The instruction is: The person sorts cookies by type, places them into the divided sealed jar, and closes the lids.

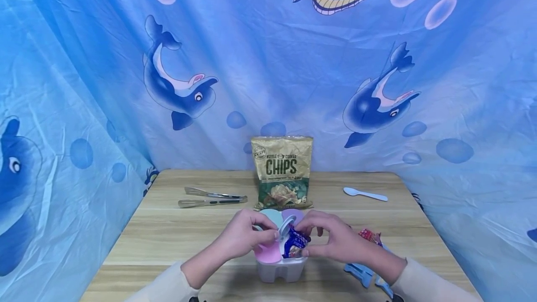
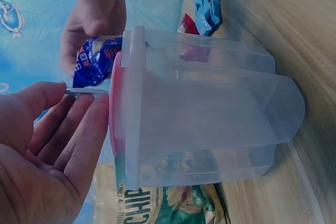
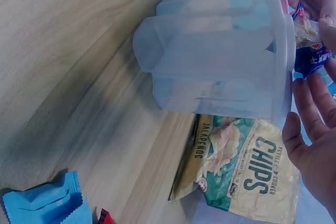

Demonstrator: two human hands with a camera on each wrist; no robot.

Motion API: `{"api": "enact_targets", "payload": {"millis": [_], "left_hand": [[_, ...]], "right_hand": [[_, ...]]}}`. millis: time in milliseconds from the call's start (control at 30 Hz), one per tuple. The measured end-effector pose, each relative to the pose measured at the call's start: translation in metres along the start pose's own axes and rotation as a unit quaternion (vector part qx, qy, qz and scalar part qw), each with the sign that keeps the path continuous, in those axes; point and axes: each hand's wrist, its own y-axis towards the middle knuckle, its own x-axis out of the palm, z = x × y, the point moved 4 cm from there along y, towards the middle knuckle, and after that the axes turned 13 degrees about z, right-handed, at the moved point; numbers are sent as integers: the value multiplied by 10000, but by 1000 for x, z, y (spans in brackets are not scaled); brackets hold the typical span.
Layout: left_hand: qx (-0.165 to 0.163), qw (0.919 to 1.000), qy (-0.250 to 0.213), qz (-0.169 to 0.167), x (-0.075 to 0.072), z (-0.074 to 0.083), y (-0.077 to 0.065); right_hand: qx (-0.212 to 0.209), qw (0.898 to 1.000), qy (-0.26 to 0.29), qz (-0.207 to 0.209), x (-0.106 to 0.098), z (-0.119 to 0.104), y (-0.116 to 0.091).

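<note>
Container (image 1: 281,271), translucent: stands nearest, pink lid (image 1: 268,251) on its near left. Light blue packets (image 1: 359,274): right of container, lying on table (image 1: 168,246). Left hand (image 1: 241,236): over container, thumb and fingers nearly closed, pinching raised pale lid (image 1: 288,224). Right hand (image 1: 331,236): half open, gripping dark blue packet (image 1: 295,242) at container's top opening. Red packet (image 1: 370,236): right of container, beyond light blue ones. Chips bag (image 1: 282,171): upright, just behind container. Tongs (image 1: 214,195): behind container, leftward. Spoon (image 1: 365,194): behind container, rightward.
</note>
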Motion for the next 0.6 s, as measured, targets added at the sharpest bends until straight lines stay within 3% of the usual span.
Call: {"api": "enact_targets", "payload": {"millis": [300, 600], "left_hand": [[-13, 10000, 54, -52, 0, 2, 1], [-16, 9999, 89, -45, 0, 2, 2]], "right_hand": [[-360, 9990, 245, 53, -1, -3, 7], [-901, 9959, 96, -76, -4, -8, 10]]}}
